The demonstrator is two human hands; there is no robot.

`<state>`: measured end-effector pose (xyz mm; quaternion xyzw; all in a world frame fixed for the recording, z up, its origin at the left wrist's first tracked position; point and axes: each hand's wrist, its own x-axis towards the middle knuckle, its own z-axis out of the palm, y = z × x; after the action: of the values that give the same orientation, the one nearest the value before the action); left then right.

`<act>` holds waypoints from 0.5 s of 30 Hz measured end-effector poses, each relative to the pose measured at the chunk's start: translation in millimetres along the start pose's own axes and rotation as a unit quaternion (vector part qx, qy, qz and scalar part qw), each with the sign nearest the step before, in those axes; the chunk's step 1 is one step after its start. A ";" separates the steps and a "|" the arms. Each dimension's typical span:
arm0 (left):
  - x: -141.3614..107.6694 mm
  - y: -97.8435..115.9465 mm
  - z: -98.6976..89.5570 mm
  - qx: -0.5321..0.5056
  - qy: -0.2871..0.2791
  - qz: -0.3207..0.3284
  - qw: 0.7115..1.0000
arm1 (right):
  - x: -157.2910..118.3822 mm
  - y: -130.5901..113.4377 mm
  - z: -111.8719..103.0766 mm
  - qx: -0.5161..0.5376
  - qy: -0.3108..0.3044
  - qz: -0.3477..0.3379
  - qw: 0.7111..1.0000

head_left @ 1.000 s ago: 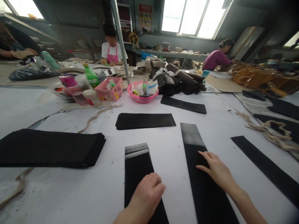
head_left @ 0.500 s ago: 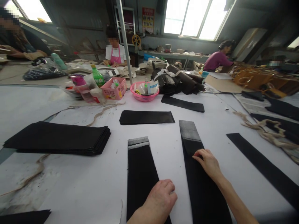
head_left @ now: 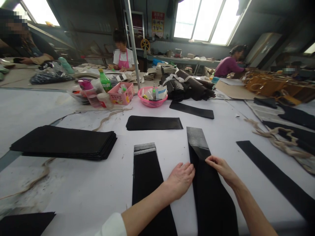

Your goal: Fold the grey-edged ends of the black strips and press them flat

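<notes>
On the white desk (head_left: 88, 193), right of centre, lies a long, flat black strip (head_left: 213, 200), grey-ended; the right hand (head_left: 221, 168) pinches its edge between fingers, the left hand (head_left: 180, 180) touches its left side, grip unclear.

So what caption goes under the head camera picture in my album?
Right hand pinches a black strip, left hand at its left edge, on a white table.

Workshop: stacked black pieces (head_left: 66, 141), aproned co-worker (head_left: 123, 60)

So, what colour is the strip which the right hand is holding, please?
The strip is black; the head view, the only one, shows it best.
</notes>
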<state>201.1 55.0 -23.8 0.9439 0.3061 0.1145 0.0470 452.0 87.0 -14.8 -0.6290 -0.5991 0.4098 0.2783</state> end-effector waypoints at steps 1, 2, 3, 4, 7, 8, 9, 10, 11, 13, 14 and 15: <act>9.4 -3.3 7.1 0.002 0.007 0.004 1.000 | 0.8 1.0 0.2 -0.010 0.000 -0.007 1.000; 17.7 -6.3 12.9 -0.001 0.011 0.004 1.000 | 1.1 1.4 0.7 -0.026 0.002 -0.018 0.999; 24.8 -8.8 17.5 -0.007 0.013 -0.002 1.000 | 0.5 0.9 1.6 -0.049 0.006 -0.031 0.998; 30.8 -11.0 20.8 -0.016 0.014 -0.010 1.000 | -1.4 -0.9 2.7 -0.075 0.007 -0.045 0.996; 44.6 -15.5 25.7 -0.038 0.010 -0.035 0.999 | -17.0 -14.3 5.9 -0.131 -0.014 -0.074 0.989; 48.6 -16.4 26.7 -0.044 0.006 -0.037 0.998 | -24.9 -20.6 6.5 -0.135 -0.033 -0.076 0.987; 52.4 -17.0 27.6 -0.050 0.003 -0.040 0.998 | -33.4 -27.1 6.7 -0.134 -0.056 -0.073 0.987; 55.8 -17.4 28.2 -0.057 0.002 -0.045 0.997 | -42.0 -32.9 6.7 -0.131 -0.078 -0.068 0.986; 58.3 -17.4 28.2 -0.064 0.002 -0.051 0.997 | -50.1 -37.6 6.6 -0.129 -0.090 -0.064 0.985; 58.8 -17.1 24.5 -0.074 0.003 -0.061 0.995 | -64.1 -42.3 7.1 -0.142 -0.084 -0.061 0.984; 55.6 -16.8 20.1 -0.084 0.001 -0.060 0.995 | -69.8 -42.3 8.2 -0.158 -0.067 -0.063 0.983; 49.6 -16.2 13.7 -0.112 -0.006 -0.055 0.992 | -74.7 -41.2 10.1 -0.177 -0.046 -0.067 0.981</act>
<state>234.4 97.0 -30.4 0.9152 0.3425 0.1393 0.1603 425.8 17.4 28.3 -0.6071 -0.7154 0.3059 0.1616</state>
